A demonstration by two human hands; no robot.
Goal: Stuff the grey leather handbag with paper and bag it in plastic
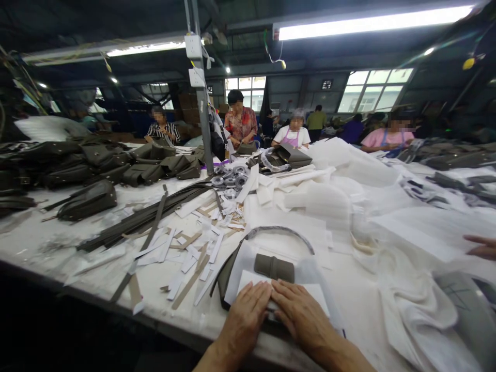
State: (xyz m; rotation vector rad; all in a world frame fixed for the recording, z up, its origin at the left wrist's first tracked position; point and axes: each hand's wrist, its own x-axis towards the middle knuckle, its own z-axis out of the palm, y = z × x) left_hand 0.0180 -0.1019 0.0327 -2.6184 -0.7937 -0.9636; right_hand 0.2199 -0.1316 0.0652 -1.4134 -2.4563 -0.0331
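Note:
Near the table's front edge lies a dark olive handbag (222, 283), with a plastic-wrapped handle (284, 231) arching away from me. White sheet material covers much of its front, leaving a flap with a strap (274, 267) showing. Both my hands rest flat on a white sheet (313, 293) over the bag. My left hand (250, 308) presses with fingers extended and close together. Beside it, my right hand (296, 308) lies the same way, its fingertips almost meeting the left ones. Neither hand grips anything.
Paper strips (189, 258) and long dark straps (155, 212) lie to the left. Finished-looking bags (89, 199) are piled at back left. A metal post (204, 119) rises from the table. White foam sheets (349, 170) spread right, where another person's hand (482, 247) reaches in.

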